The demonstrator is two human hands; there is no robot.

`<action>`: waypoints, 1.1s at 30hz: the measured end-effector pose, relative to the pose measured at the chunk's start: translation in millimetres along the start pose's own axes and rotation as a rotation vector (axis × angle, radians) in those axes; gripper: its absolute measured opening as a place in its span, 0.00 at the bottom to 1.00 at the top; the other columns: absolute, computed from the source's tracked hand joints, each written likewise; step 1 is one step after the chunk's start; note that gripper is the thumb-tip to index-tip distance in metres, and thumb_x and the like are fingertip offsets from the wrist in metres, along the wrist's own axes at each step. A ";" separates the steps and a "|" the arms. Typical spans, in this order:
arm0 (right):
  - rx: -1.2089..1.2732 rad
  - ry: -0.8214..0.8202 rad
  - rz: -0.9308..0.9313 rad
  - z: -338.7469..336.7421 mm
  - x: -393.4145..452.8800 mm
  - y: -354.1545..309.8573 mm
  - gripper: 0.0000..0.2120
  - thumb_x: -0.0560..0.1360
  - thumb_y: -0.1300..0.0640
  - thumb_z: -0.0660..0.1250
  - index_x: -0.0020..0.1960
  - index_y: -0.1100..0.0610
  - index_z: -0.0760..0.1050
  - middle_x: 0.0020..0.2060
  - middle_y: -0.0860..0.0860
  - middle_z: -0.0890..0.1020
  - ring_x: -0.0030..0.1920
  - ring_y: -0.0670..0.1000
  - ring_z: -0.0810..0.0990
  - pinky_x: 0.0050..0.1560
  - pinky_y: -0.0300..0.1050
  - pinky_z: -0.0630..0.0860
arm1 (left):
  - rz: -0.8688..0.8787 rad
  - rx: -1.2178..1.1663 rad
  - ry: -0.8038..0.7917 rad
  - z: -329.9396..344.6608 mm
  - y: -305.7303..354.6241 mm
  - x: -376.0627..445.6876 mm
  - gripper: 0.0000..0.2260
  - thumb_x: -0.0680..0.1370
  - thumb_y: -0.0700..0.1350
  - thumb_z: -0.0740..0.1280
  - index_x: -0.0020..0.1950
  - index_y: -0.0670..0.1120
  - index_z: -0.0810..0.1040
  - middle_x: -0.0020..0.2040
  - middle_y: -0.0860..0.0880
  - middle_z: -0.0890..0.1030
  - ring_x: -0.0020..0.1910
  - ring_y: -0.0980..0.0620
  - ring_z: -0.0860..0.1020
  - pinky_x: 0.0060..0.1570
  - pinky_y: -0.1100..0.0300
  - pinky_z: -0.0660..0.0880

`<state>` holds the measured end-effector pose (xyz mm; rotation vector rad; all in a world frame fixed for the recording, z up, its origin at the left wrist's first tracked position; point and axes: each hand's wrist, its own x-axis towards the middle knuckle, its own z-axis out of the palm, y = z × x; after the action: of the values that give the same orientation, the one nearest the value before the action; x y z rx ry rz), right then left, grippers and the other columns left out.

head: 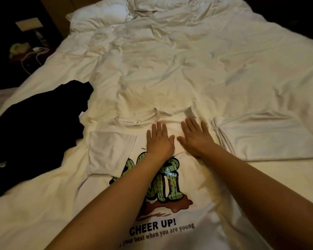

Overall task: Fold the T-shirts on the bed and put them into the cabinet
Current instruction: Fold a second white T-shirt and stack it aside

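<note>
Head view shows the left hand (159, 139) and right hand (195, 138), each grip flat and holding nothing, pressing the printed white T-shirt (170, 204) at the bed's (188, 69) near edge, sleeve folded in, likely lengthwise fold next.

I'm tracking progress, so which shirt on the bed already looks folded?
The plain white shirt right of the right hand is a neat rectangle. The cactus-print shirt lies spread out; the black one is crumpled.

Both forearms are bare, with no sleeves, down to left hand (159, 141) and right hand (195, 139).
</note>
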<state>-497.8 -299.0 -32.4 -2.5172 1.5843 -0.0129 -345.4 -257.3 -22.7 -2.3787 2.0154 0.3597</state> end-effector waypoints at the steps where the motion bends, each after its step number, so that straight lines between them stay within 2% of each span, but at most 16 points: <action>1: 0.003 0.024 0.003 -3.1 -2.4 -1.5 0.33 0.83 0.40 0.47 0.81 0.57 0.47 0.81 0.56 0.48 0.80 0.54 0.41 0.77 0.59 0.38 | 0.003 0.014 0.007 -3.2 -1.0 -3.8 0.28 0.86 0.55 0.45 0.82 0.43 0.44 0.82 0.43 0.42 0.81 0.44 0.40 0.78 0.45 0.39; 6: 0.175 0.118 0.008 -10.9 -44.5 -22.4 0.29 0.83 0.42 0.52 0.80 0.54 0.55 0.79 0.53 0.57 0.80 0.53 0.47 0.77 0.56 0.41 | 0.102 0.037 0.055 -0.5 -16.8 -60.9 0.27 0.86 0.54 0.46 0.82 0.44 0.50 0.82 0.41 0.50 0.81 0.43 0.46 0.79 0.45 0.44; 11: 0.231 0.143 -0.059 -3.3 -103.6 -47.8 0.25 0.82 0.44 0.56 0.76 0.52 0.64 0.77 0.52 0.63 0.80 0.54 0.50 0.77 0.53 0.40 | 0.178 -0.043 0.042 5.3 -37.5 -120.6 0.26 0.86 0.55 0.48 0.82 0.48 0.49 0.83 0.45 0.47 0.81 0.47 0.43 0.78 0.51 0.40; 14: 0.261 0.088 -0.082 -0.1 -145.9 -62.9 0.28 0.79 0.42 0.55 0.75 0.52 0.66 0.77 0.53 0.64 0.79 0.54 0.54 0.77 0.52 0.42 | 0.191 -0.107 -0.001 7.8 -49.3 -163.9 0.26 0.86 0.56 0.49 0.83 0.50 0.48 0.83 0.48 0.45 0.81 0.50 0.42 0.78 0.54 0.39; 17: 0.341 0.077 -0.069 5.0 -191.7 -75.4 0.30 0.76 0.40 0.54 0.73 0.53 0.70 0.74 0.54 0.69 0.76 0.55 0.61 0.77 0.53 0.47 | 0.209 -0.176 -0.017 15.7 -62.1 -205.5 0.26 0.86 0.56 0.51 0.82 0.50 0.52 0.83 0.48 0.50 0.81 0.52 0.44 0.77 0.57 0.38; 21: 0.429 0.160 -0.118 12.4 -245.8 -87.3 0.20 0.76 0.48 0.66 0.67 0.52 0.76 0.67 0.52 0.75 0.69 0.54 0.69 0.72 0.52 0.58 | 0.189 -0.361 0.023 29.3 -78.0 -253.6 0.25 0.84 0.57 0.56 0.81 0.51 0.60 0.82 0.50 0.55 0.81 0.53 0.49 0.75 0.61 0.42; 24: 0.421 0.181 -0.140 16.8 -280.7 -90.5 0.20 0.74 0.49 0.68 0.63 0.56 0.79 0.64 0.54 0.78 0.64 0.56 0.73 0.66 0.51 0.65 | 0.180 -0.442 0.019 36.8 -86.2 -288.1 0.24 0.84 0.55 0.60 0.79 0.50 0.65 0.80 0.52 0.58 0.80 0.54 0.52 0.75 0.62 0.46; 26: 0.390 0.147 -0.161 19.2 -303.0 -91.3 0.22 0.74 0.47 0.69 0.64 0.57 0.78 0.63 0.54 0.79 0.63 0.56 0.75 0.65 0.49 0.67 | 0.153 -0.544 0.061 37.4 -90.5 -310.3 0.19 0.83 0.53 0.62 0.73 0.50 0.73 0.76 0.53 0.68 0.76 0.57 0.61 0.76 0.61 0.56; 29: 0.380 0.104 -0.176 19.7 -334.1 -95.0 0.25 0.72 0.45 0.73 0.65 0.56 0.76 0.60 0.52 0.81 0.60 0.54 0.77 0.60 0.47 0.71 | 0.197 -0.623 0.160 36.9 -101.4 -343.0 0.10 0.81 0.49 0.66 0.58 0.47 0.84 0.59 0.53 0.81 0.60 0.58 0.75 0.63 0.63 0.69; 31: 0.407 0.094 -0.214 17.1 -351.0 -94.9 0.23 0.71 0.39 0.70 0.58 0.53 0.79 0.53 0.49 0.82 0.55 0.53 0.79 0.55 0.47 0.74 | 0.286 -0.612 0.174 40.0 -111.8 -361.8 0.11 0.79 0.51 0.67 0.51 0.46 0.84 0.51 0.53 0.82 0.52 0.58 0.77 0.54 0.65 0.72; 33: 0.406 0.044 -0.280 14.2 -366.0 -93.7 0.24 0.69 0.32 0.67 0.52 0.50 0.79 0.50 0.45 0.82 0.52 0.50 0.79 0.52 0.48 0.76 | 0.317 -0.591 0.151 44.0 -122.0 -379.3 0.14 0.79 0.55 0.65 0.48 0.48 0.84 0.46 0.56 0.81 0.48 0.60 0.76 0.49 0.65 0.71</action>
<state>-572.4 70.5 -3.0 -2.3955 1.0924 -0.3859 -290.7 139.7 -16.5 -2.4136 2.6718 0.9228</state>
